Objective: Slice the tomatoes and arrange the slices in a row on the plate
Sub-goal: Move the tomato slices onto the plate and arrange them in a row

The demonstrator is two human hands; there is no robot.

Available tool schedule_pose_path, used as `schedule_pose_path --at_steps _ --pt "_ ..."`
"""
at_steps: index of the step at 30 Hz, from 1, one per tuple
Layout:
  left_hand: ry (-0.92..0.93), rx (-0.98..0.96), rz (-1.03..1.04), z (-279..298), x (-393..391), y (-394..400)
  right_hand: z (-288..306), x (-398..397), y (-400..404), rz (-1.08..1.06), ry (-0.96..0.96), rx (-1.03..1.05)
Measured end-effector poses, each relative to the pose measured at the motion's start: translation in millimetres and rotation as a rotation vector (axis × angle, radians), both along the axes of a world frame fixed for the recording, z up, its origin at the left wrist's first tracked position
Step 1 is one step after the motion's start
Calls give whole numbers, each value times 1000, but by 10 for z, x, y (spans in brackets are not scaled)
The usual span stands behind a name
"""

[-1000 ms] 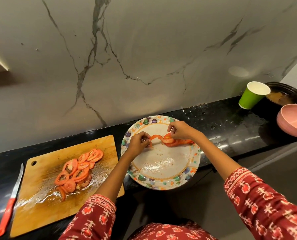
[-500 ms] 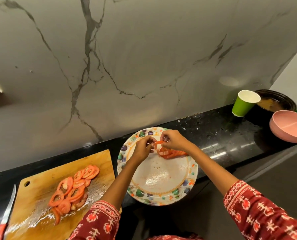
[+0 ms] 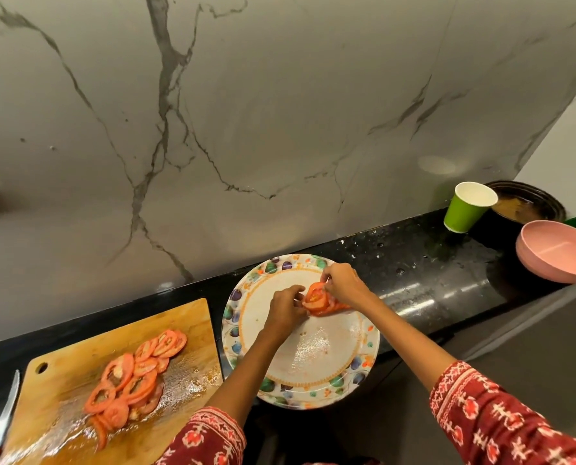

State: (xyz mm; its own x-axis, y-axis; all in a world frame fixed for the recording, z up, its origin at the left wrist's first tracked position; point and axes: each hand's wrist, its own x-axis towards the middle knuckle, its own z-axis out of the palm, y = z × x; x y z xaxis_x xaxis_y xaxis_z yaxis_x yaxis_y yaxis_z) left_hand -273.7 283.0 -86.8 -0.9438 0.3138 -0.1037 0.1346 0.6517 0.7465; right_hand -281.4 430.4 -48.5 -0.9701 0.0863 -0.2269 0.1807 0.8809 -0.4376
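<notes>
Black counter (image 3: 414,263): both hands, left hand (image 3: 285,307) and right hand (image 3: 342,285), pinch one tomato slice (image 3: 315,297) over plate (image 3: 300,374). Risk: wet slice tears or slips, breaking the row.

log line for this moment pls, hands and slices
stage: arranging | left hand: touches tomato slice | right hand: pinches same slice over plate | cutting board: pile of slices left

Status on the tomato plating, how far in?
Slicing looks done: a pile of slices lies on the cutting board, knife set aside. In hand: left hand and right hand are setting a slice onto the short row on the plate. Left: most slices remain to be moved.
</notes>
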Motion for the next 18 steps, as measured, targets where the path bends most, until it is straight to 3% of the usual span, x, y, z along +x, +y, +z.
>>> schedule_pose_path --at_steps 9,18 --pt "94 39 93 -50 97 -35 2 13 78 19 100 -93" --pt "49 106 127 -50 197 28 322 -12 81 92 130 -357"
